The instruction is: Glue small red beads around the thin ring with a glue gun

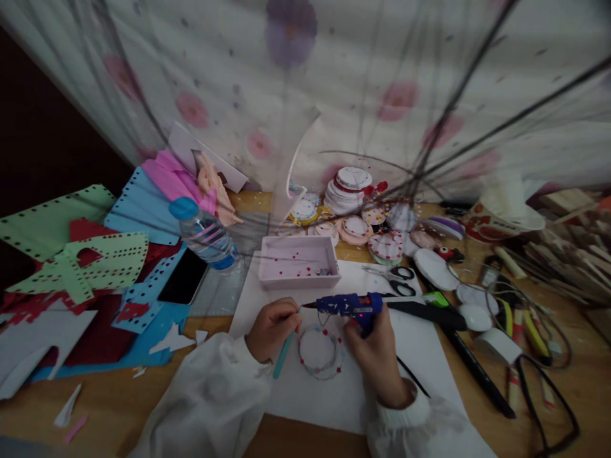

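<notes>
While both hands grip tools, the paper circle (319, 350) lies between them.

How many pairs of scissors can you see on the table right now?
1: the scissors lie on the white sheet, right of the pink tray, behind the glue gun. Clutter may hide others.

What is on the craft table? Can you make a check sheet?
Surface: wooden table, white paper sheet under the hands.
Job's things: blue glue gun, teal stick, round beaded disc.
Clutter: pink tray, scissors, water bottle, phone, cut coloured paper.
Grippers: left hand pinches the stick; right hand grips the glue gun.
Cables: black cord.
Surroundings: floral curtain.
</notes>
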`<state>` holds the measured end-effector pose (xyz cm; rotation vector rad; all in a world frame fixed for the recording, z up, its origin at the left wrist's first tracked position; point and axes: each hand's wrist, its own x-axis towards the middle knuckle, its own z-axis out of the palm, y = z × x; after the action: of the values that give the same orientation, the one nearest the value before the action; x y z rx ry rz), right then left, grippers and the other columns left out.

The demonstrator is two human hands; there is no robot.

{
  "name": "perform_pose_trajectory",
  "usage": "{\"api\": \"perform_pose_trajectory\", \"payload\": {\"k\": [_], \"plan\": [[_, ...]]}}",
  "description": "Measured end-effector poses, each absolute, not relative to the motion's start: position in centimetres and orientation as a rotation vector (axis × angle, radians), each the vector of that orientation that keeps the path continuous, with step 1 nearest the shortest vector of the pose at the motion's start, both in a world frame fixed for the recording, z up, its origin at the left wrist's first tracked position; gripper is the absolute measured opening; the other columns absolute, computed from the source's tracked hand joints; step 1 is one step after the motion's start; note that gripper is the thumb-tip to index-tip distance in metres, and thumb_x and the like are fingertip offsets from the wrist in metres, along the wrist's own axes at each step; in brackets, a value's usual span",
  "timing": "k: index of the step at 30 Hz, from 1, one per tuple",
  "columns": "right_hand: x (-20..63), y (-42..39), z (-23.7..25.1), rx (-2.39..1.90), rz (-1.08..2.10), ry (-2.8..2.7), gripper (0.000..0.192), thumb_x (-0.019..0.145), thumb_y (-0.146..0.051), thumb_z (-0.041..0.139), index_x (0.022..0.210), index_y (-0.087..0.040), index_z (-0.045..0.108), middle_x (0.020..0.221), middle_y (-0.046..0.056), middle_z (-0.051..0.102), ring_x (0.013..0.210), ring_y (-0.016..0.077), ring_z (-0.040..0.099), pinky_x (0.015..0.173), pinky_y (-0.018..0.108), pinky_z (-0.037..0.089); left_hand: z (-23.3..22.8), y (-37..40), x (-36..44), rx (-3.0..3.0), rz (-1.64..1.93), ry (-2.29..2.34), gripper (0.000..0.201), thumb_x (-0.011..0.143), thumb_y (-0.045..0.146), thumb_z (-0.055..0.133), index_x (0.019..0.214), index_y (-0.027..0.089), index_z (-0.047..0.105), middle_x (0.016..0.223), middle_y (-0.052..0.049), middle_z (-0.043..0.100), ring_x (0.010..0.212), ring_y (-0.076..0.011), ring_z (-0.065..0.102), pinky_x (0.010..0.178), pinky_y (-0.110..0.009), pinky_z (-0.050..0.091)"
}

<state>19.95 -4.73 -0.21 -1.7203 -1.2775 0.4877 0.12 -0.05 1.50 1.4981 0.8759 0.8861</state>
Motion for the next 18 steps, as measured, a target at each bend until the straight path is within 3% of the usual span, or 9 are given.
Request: {"api": "perform_pose_trajectory", "payload": {"k": [12,18], "plan": [[20.1,-4.8,-0.4,-1.751,0.474,-1.215,0.03,0.068,-0.026,0.057,0.097,-0.021,0.048,0.077,0.002,0.058,0.065,0.0188,0.054,0.06,0.032,0.044,1.1,0.0,0.1,1.497,0.896,0.865,0.031,0.082,0.019,0.05,0.052,0.015,0.051,0.061,0.0,0.045,0.061,-0.0124,0.047,0.061,-0.025,0.035],[21.4,-4.1,-0.3,-1.799,0.529,-1.112,0.046,0.067,-0.034,0.064,0.107,-0.02,0.046,0.088,0.005,0.06,0.073,0.0205,0.058,0.067,0.035,0.048,1.5,0.1,0.1,1.503,0.879,0.888,0.032,0.082,0.023,0.05,0.051,0.015,0.052,0.06,0.0,0.045,0.061,-0.013,0.047,0.061,-0.026,0.035]]}}
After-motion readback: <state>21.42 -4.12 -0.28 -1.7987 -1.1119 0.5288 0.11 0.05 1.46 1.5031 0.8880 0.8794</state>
